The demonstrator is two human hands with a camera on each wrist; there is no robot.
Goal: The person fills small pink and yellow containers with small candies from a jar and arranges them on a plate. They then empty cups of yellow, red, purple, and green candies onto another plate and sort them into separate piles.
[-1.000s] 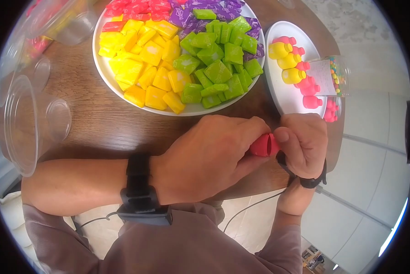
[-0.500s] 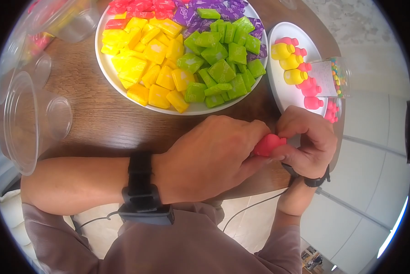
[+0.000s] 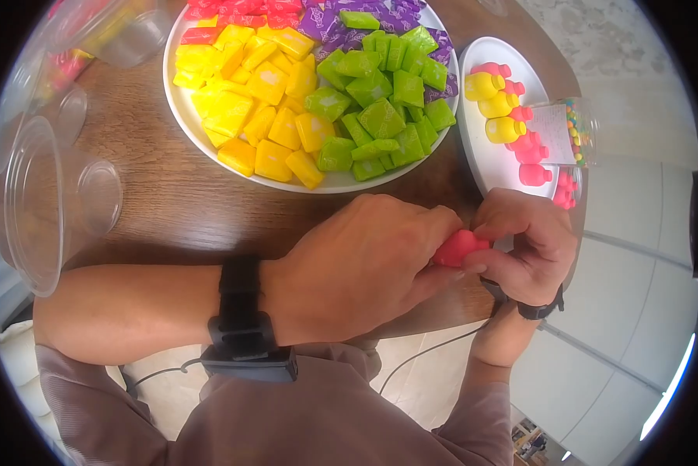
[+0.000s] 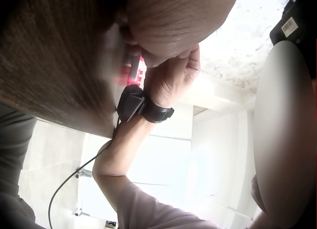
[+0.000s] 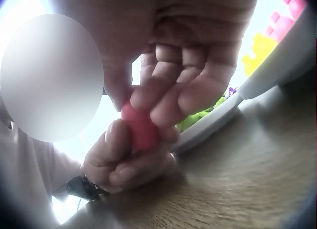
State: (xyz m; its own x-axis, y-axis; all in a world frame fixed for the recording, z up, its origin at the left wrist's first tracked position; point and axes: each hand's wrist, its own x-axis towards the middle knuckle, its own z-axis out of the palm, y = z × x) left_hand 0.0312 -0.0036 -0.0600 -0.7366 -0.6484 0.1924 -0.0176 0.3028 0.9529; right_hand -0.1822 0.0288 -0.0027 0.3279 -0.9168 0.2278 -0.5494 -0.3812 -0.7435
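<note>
A small pink-red bottle-shaped piece (image 3: 460, 248) is between my hands over the table's front edge. My left hand (image 3: 356, 260) grips its wider body, with the thumb and fingers around it. With thumb and forefinger, my right hand (image 3: 531, 245) pinches the narrower, cap-like end. From the right wrist view, the same pink piece (image 5: 143, 130) stands upright, its rounded top between the right fingertips and its lower part in the left fingers. In the left wrist view the piece is hidden behind the left hand (image 4: 178, 21).
A round white plate (image 3: 333, 186) holds piles of wrapped yellow, green, purple and red squares. Right of it, an oval white plate (image 3: 477, 155) bears several pink and yellow little bottles. A clear tub of coloured beads (image 3: 576, 136) is beside that. Clear plastic cups (image 3: 34, 210) lie at the left.
A second ago the red piece showed a dark slit towards the camera; now its smooth side shows. The right hand has shifted slightly right and its thumb and forefinger have spread around the end.
</note>
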